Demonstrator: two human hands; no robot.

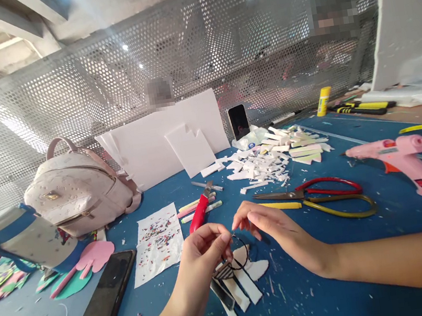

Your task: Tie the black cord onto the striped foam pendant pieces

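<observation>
Low in the middle of the head view, my left hand [204, 254] pinches a thin black wire loop [240, 254] between thumb and fingers. My right hand [274, 225] comes in from the right and pinches the same loop at its top, fingertips almost touching the left hand's. Under both hands lie several white foam strips [241, 285] on the blue table [369, 261]. Red-handled pliers [201, 209] rest just beyond my left hand. Scissors with red and yellow handles [328, 198] lie just past my right hand.
A pink glue gun [405, 160] lies at right. White foam scraps [270, 157] pile mid-table before foam boards [160, 139] and an upright phone [238, 121]. A pale backpack [77, 191], a bottle [25, 241], a dark phone [99, 312] and a speckled paper [155, 240] sit left.
</observation>
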